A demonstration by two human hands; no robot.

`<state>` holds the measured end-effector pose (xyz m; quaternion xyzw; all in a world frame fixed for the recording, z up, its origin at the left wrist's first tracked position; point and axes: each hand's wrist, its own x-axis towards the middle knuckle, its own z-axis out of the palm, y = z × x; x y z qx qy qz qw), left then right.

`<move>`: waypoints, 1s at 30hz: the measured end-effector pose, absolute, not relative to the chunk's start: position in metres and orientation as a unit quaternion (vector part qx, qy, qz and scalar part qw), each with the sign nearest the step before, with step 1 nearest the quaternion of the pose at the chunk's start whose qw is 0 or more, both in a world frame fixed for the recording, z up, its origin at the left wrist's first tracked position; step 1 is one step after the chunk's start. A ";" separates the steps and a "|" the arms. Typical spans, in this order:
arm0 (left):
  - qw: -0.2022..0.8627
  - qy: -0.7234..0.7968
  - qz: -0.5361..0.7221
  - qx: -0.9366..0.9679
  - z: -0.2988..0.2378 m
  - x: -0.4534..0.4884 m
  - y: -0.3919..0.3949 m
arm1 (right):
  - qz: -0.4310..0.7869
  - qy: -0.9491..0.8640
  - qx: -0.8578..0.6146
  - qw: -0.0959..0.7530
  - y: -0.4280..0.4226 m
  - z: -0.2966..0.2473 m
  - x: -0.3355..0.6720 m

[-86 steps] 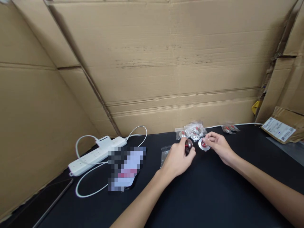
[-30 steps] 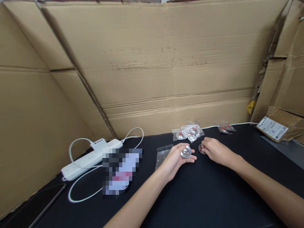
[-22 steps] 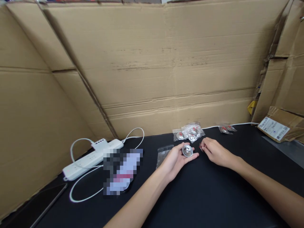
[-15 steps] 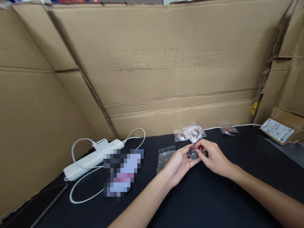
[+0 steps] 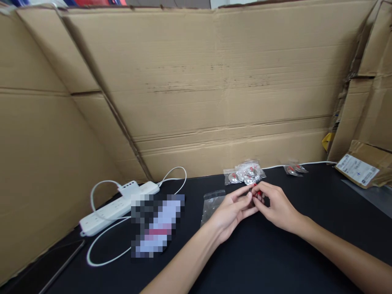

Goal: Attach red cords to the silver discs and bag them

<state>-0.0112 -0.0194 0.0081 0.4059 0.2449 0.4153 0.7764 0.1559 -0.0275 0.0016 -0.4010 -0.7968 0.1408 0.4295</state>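
Over the dark table my left hand [image 5: 233, 208] is closed on a small round metal disc, its thumb pressed across the face so that only the edge shows. My right hand [image 5: 274, 204] meets it from the right, fingertips pinching a small red part [image 5: 259, 193] at the disc's far side. Fingers hide most of both, and I cannot tell whether they are joined. Just beyond the hands lie several clear bags [image 5: 248, 171] with silver discs and red pieces inside. Beside my left wrist is an open-looking clear plastic bag [image 5: 212, 204], lying flat.
A white power strip [image 5: 107, 212] with a plug and looping cable lies left, near a pixelated item [image 5: 159, 228]. A dark phone-like slab [image 5: 52, 265] is at the lower left. More bagged discs [image 5: 294, 168] and a labelled cardboard package [image 5: 361, 168] lie right. Cardboard walls [image 5: 214, 94] enclose the table.
The disc has turned from facing me to nearly edge-on, and my left thumb has come over it. My right hand keeps its pinch close to the same spot.
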 end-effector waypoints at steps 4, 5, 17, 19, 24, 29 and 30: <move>0.725 0.283 0.415 0.471 0.010 -0.013 -0.019 | 0.163 -0.779 -0.411 0.444 -0.030 0.003 0.152; 0.715 0.294 0.420 0.475 0.011 -0.013 -0.018 | 0.172 -0.769 -0.414 0.456 -0.030 0.004 0.152; 0.666 0.341 0.439 0.498 0.008 -0.015 -0.016 | 0.629 -0.383 -0.384 0.557 -0.011 0.000 0.161; 0.656 0.349 0.441 0.503 0.010 -0.014 -0.017 | 0.695 -0.331 -0.354 0.530 -0.011 -0.002 0.161; 0.639 0.360 0.448 0.511 0.011 -0.016 -0.016 | 0.723 -0.248 -0.337 0.550 -0.002 -0.007 0.167; 0.641 0.355 0.452 0.509 0.010 -0.015 -0.017 | 0.726 -0.225 -0.335 0.557 0.003 -0.008 0.174; 0.643 0.355 0.451 0.508 0.011 -0.015 -0.017 | 0.735 -0.225 -0.333 0.546 0.002 -0.008 0.175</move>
